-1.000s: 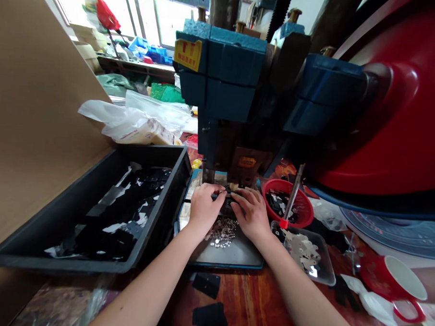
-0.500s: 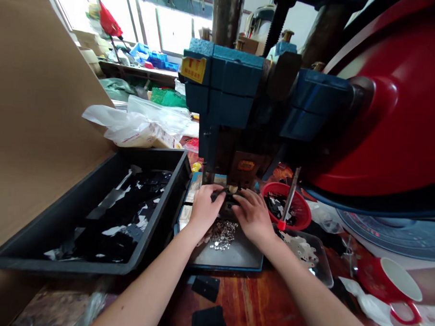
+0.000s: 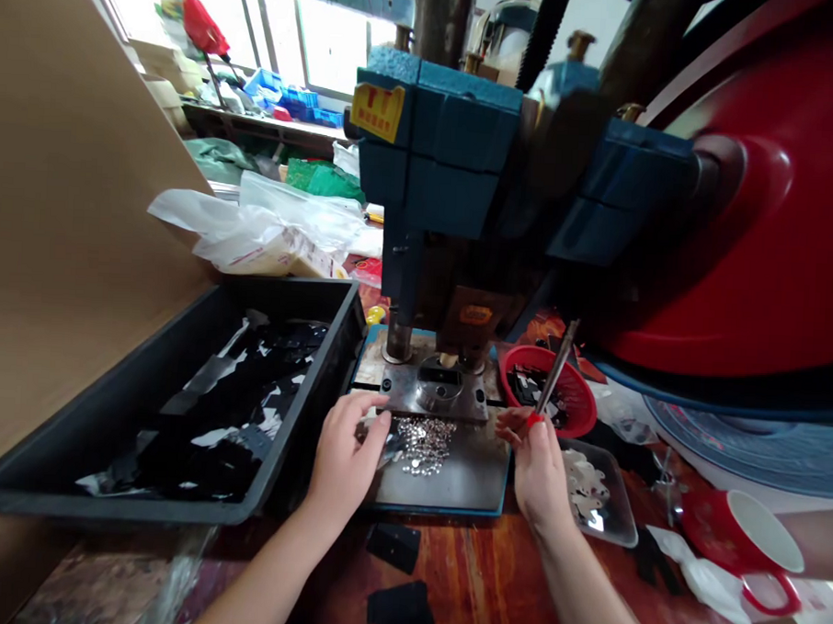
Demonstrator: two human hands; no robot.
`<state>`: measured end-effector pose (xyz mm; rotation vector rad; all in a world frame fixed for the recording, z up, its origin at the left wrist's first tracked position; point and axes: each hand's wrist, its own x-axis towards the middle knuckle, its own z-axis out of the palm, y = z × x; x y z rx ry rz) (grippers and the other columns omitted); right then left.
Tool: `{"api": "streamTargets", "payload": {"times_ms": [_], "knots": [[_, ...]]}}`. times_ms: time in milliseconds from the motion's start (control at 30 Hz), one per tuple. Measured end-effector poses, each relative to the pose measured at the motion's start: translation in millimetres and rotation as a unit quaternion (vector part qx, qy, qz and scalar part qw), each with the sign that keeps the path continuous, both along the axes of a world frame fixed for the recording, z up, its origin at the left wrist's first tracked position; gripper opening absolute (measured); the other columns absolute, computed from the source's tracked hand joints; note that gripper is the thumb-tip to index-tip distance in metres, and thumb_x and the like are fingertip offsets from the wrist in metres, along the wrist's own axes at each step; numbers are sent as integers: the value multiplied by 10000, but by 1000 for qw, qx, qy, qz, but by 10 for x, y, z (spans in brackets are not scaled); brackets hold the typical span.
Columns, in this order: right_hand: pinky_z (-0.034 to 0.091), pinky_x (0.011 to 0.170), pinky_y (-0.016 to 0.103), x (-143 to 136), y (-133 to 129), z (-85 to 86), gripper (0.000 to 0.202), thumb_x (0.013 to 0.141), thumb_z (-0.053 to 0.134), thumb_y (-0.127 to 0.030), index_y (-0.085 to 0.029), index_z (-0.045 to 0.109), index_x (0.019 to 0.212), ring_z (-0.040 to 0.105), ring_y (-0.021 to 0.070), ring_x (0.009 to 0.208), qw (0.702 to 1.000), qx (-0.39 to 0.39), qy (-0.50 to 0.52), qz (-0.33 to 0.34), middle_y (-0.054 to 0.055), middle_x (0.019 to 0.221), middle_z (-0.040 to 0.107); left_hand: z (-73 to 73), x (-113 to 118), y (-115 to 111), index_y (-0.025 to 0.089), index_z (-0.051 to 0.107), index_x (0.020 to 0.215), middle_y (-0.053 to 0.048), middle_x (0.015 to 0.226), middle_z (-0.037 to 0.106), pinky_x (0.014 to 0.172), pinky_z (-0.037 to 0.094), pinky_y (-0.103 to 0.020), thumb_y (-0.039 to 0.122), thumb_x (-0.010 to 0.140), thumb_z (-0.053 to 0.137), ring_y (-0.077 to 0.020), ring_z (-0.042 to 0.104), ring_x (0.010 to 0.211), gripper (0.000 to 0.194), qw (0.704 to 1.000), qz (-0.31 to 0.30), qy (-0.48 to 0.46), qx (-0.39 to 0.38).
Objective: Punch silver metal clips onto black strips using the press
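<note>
My left hand is at the left edge of the metal base plate, thumb and fingers curled around a small dark piece, mostly hidden. Close beside it on the plate lies a heap of small shiny metal studs. My right hand is closed at the lower end of a metal rod with a red tip, thumb against the tip. Between and beyond the hands sits the press die, a steel block with a round raised part and a dark slot, under the blue press.
A black bin of dark and pale scraps stands left. Right are a red basket of dark pieces, a clear tray of metal parts, a red mug and the big red wheel. Black pieces lie in front.
Both hands have left the die: the left moved left and toward me with a dark piece, the right moved right onto the rod's red tip. The die is now uncovered.
</note>
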<state>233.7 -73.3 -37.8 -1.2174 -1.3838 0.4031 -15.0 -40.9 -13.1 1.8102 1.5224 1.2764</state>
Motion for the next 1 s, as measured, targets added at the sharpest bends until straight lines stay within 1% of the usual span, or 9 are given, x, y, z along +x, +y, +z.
{"api": "streamTargets", "payload": {"times_ms": [100,167,333,467,533,633,767,900,1000], "knots": [[534,672,356,-123,-11,-12,395,954,199,-473,-232,505,1019,648,199,789,984,-34,170,26,71,887,642,-19,-133,-192,238,598,985,-42,1041,603,906,439,-359,285,872,500,-215,559,1024,157,999,-5,32,17],[525,658,355,-192,-28,-14,415,941,233,-507,-221,522,1018,630,194,739,982,-60,175,27,59,833,630,-31,-233,-332,242,595,984,-40,1027,609,893,446,-346,272,877,493,-207,567,1006,150,998,-17,52,22],[478,699,334,-266,225,183,299,889,449,-446,-204,616,945,601,199,761,991,-112,-44,-59,58,834,650,-92,-453,-706,247,621,942,-15,893,660,769,492,-278,262,881,484,-170,623,852,151,987,-98,123,-12],[450,763,348,-284,623,363,386,837,492,-492,-184,636,1020,592,226,850,967,-128,-215,-37,87,917,654,-214,-572,-941,231,642,957,-32,901,693,758,505,-293,293,896,435,-183,650,845,225,972,-104,198,-72],[442,745,343,-305,738,382,376,828,498,-492,-169,639,962,597,228,832,959,-161,-231,-22,86,889,660,-291,-608,-1005,232,649,974,-41,940,706,762,511,-318,309,898,416,-201,662,858,257,958,-98,245,-110],[426,661,307,-320,775,361,311,804,534,-463,-171,621,868,592,202,736,968,-176,-178,-30,53,792,651,-381,-618,-1025,240,630,1075,-54,1039,706,793,510,-369,332,900,400,-236,672,903,303,933,-93,306,-165],[389,529,255,-142,705,333,284,734,608,-451,-172,583,781,517,137,555,984,-158,-1,-81,-12,632,571,-415,-584,-981,230,581,1182,-88,1091,686,769,505,-408,356,911,367,-274,673,906,367,909,-94,354,-199],[415,504,236,229,486,352,323,734,627,-436,-179,566,919,527,113,532,968,-89,188,-140,-38,657,558,-398,-584,-991,257,602,1155,-89,1037,661,706,490,-390,342,919,342,-268,665,836,361,888,-123,402,-189],[477,581,264,291,128,370,328,782,589,-398,-200,551,1040,582,123,611,959,-61,196,-194,-10,781,614,-387,-599,-1025,255,608,1126,-88,1055,626,734,472,-383,337,923,341,-257,646,854,346,886,-139,401,-188]]}}
